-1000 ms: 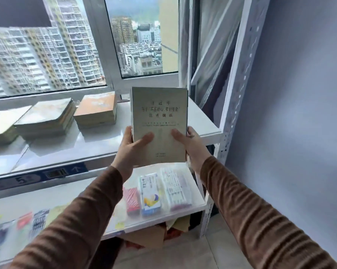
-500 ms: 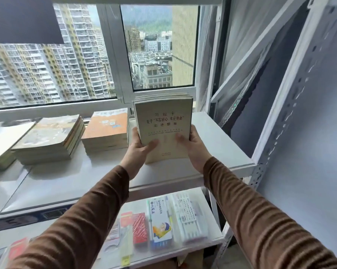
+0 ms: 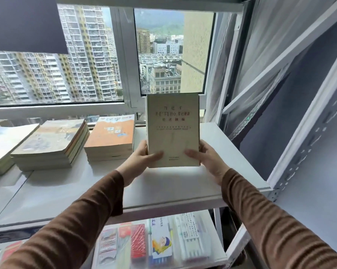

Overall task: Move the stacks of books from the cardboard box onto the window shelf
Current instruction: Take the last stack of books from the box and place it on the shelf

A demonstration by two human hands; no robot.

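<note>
A stack of pale beige books [image 3: 172, 129] with red lettering on the top cover is held above the white window shelf [image 3: 163, 187], to the right of the other stacks. My left hand [image 3: 142, 158] grips its lower left corner and my right hand [image 3: 206, 156] grips its lower right corner, thumbs on the cover. Whether the stack rests on the shelf I cannot tell. On the shelf lie an orange-covered stack [image 3: 111, 138], a taller stack [image 3: 53, 144] left of it, and a pale stack [image 3: 2, 146] at the far left. The cardboard box is out of view.
The window frame [image 3: 128, 74] stands right behind the shelf. A white metal rack upright [image 3: 303, 133] rises at the right edge. A lower shelf [image 3: 218, 255] holds several packaged stationery items. A dark panel [image 3: 25, 24] hangs at the upper left.
Both hands have carried the beige stack up and forward from below shelf height to over the right part of the window shelf. The view has risen with it.
</note>
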